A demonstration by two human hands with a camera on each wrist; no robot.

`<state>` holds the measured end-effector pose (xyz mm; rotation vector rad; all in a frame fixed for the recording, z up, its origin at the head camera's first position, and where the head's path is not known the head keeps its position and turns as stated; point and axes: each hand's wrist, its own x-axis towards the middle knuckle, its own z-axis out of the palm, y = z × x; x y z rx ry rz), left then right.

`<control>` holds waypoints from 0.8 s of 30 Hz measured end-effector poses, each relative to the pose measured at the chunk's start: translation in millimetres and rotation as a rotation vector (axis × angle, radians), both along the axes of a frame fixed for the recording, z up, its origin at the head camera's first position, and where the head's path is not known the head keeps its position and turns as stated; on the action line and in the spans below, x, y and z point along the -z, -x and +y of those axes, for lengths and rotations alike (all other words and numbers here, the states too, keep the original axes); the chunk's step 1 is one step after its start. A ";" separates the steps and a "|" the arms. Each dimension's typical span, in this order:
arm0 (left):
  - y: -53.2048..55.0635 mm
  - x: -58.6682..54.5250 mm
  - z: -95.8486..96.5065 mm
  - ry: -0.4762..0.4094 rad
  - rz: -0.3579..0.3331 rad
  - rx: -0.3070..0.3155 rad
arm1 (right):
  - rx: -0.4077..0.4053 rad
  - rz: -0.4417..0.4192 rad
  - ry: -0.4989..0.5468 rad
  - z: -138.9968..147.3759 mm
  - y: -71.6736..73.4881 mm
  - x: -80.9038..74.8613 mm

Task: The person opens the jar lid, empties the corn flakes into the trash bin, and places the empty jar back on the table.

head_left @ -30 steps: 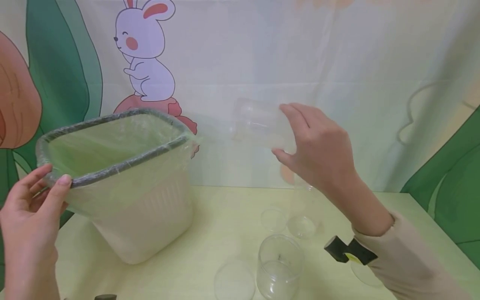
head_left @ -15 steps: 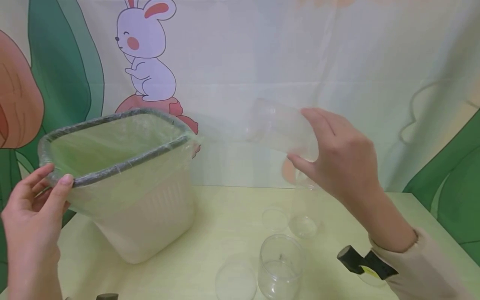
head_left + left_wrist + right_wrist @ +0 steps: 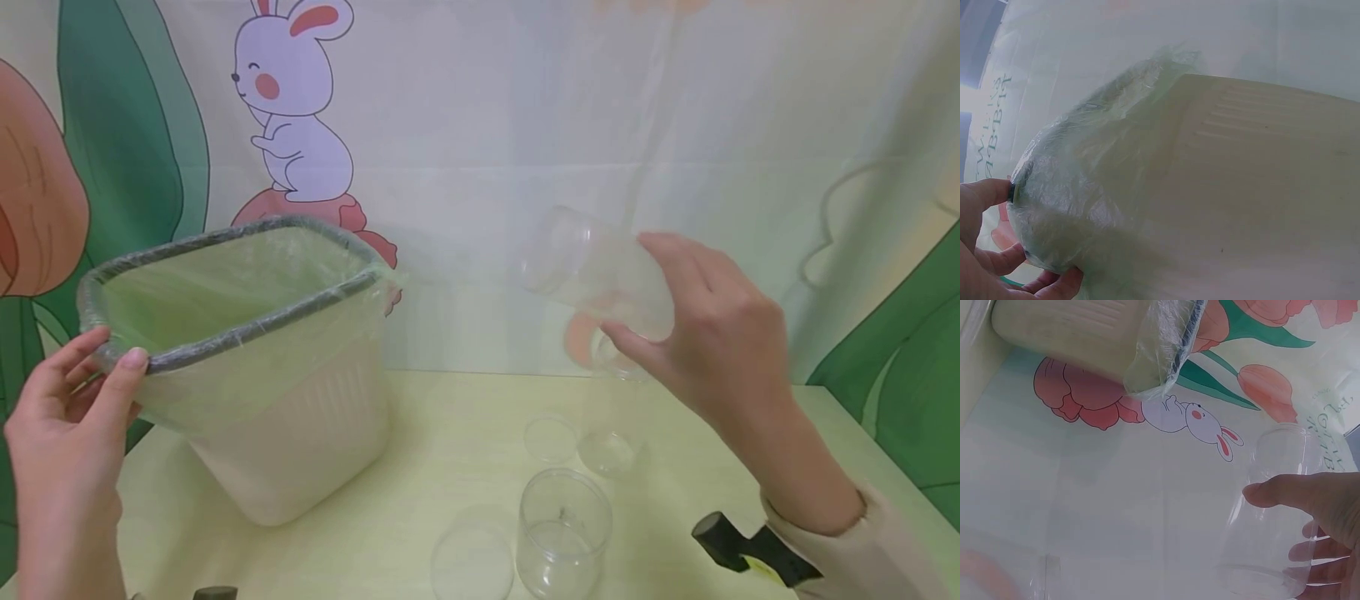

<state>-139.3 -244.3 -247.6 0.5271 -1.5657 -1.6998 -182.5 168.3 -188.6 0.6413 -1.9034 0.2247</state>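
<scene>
My left hand [image 3: 71, 425] pinches the near left corner of a pale bin [image 3: 300, 433], thumb and fingers on its dark rim. A thin green bag [image 3: 300, 358] lines the bin and folds over that rim. In the right part of the head view my right hand [image 3: 720, 325] grips a clear plastic jar [image 3: 558, 250], raised above the table and tilted. The right wrist view shows the thumb [image 3: 1279, 490] on one side of the jar and fingers on the other; nothing is seen inside it.
On the pale table [image 3: 450, 400] stand a clear wide jar [image 3: 562, 533] and a tall clear jar [image 3: 607, 454] behind it. A large clear disc [image 3: 472, 558] and a smaller clear disc [image 3: 550, 439] lie beside them. A printed cloth [image 3: 465, 108] hangs behind.
My right hand has drawn the clear jar rightward and slightly down, away from the bin, and the jar's tilt has changed. My left hand stays on the bin's rim.
</scene>
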 end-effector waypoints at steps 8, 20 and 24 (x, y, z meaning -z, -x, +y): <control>-0.2 -0.8 0.3 0.005 -0.016 -0.005 | 0.002 -0.027 0.013 9.5 -6.9 6.5; 0.1 1.1 -0.2 -0.001 0.011 0.000 | 0.055 -0.050 0.058 19.9 -21.1 17.7; 0.1 2.1 -1.1 -0.009 0.021 0.008 | 0.053 -0.037 0.080 22.9 -23.3 23.0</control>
